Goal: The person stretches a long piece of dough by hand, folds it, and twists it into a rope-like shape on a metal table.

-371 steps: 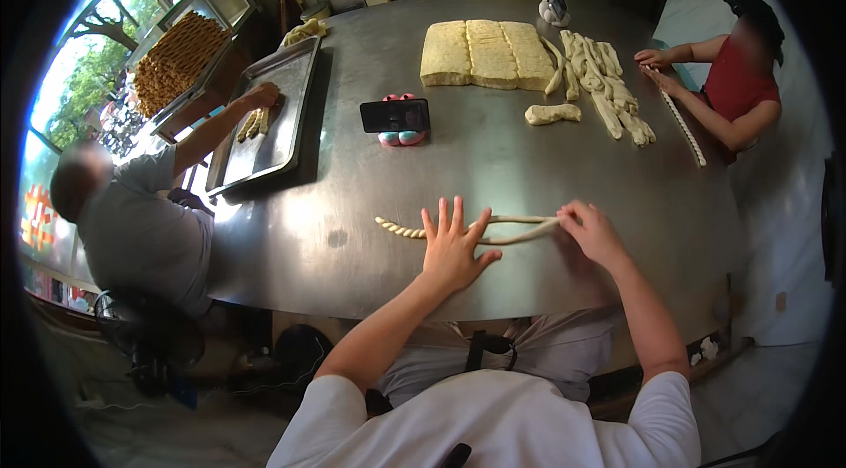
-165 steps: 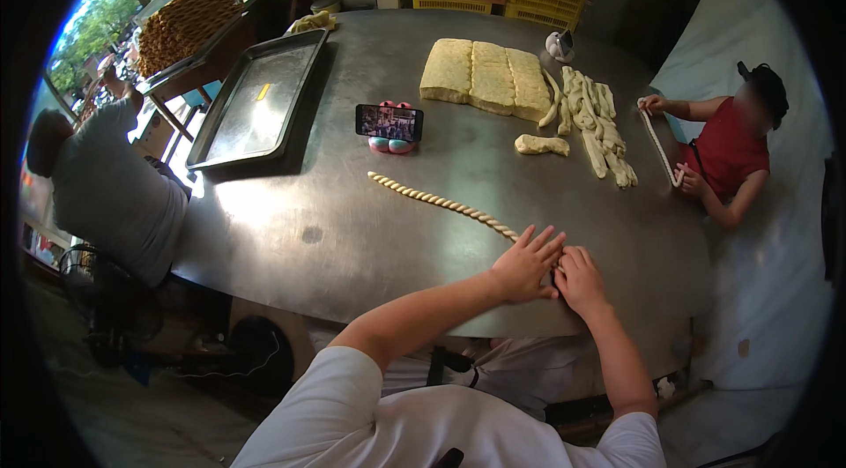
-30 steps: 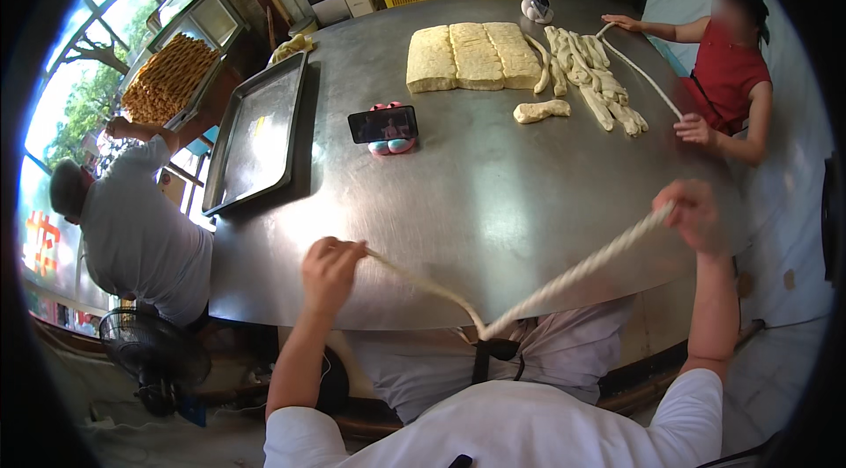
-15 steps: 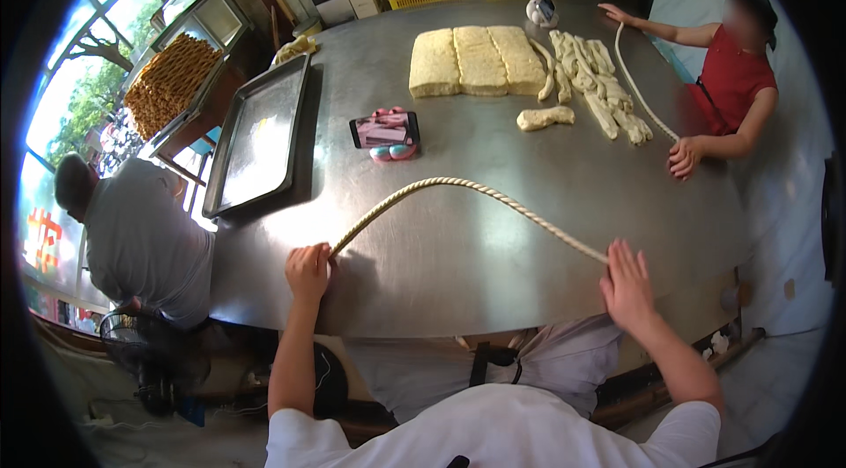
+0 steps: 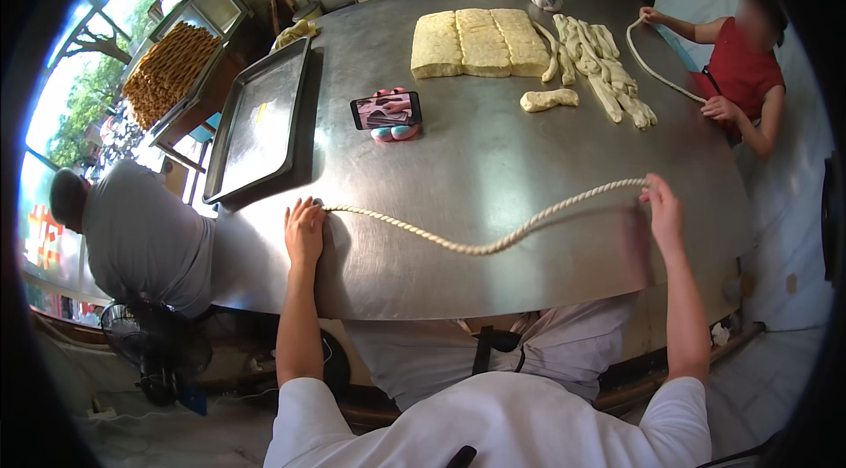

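A long twisted dough rope [image 5: 489,249] stretches between my hands over the steel table, sagging toward me in the middle and curving up to the right. At its left end, my left hand [image 5: 304,232] has its fingers closed on the tip, close to the tabletop. My right hand [image 5: 664,211] pinches the other end and appears lifted off the surface. Beyond, a thick dough slab [image 5: 480,43] in three sections sits beside a pile of loose dough strips [image 5: 601,71]. A short dough piece [image 5: 549,100] lies nearer to me.
A phone [image 5: 385,111] leans on a pink stand mid-table. To the left is a big dark-rimmed baking tray [image 5: 298,107]; fried twists [image 5: 170,71] are stacked behind it. At the right, a person in red [image 5: 745,71] holds another dough rope [image 5: 659,77]. Someone in grey [image 5: 150,234] sits at left.
My right hand has risen and moved farther right and away from me. The rope's bend has flipped from arching away to sagging toward me. The co-worker's hands have lifted with their rope.
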### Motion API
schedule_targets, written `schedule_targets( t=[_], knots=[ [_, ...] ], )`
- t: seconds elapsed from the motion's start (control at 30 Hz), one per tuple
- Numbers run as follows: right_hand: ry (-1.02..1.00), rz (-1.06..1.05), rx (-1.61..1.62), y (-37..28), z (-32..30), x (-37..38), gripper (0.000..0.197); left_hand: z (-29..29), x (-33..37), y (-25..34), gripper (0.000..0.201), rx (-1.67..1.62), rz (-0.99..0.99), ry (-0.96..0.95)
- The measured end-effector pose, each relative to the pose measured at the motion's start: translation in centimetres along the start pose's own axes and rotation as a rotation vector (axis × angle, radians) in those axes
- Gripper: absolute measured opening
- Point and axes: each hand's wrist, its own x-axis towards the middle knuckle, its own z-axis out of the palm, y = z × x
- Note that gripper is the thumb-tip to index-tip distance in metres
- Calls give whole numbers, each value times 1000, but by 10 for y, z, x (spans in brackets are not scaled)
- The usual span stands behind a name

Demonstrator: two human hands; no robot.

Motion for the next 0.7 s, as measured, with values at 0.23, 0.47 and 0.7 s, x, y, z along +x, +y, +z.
schedule_targets(
  t=[0.23,0.47,0.7],
  knots=[
    [-67,137,-583,-16,33,-14,66,6,22,33,33,-235,-406,-335],
    [-41,-162,-255,9,15,-53,31,-55,-145,50,49,98,13,-332],
    [-128,483,1036,-3,-9,8,21,-53,-25,54,31,-1426,-976,-221]
  ],
)
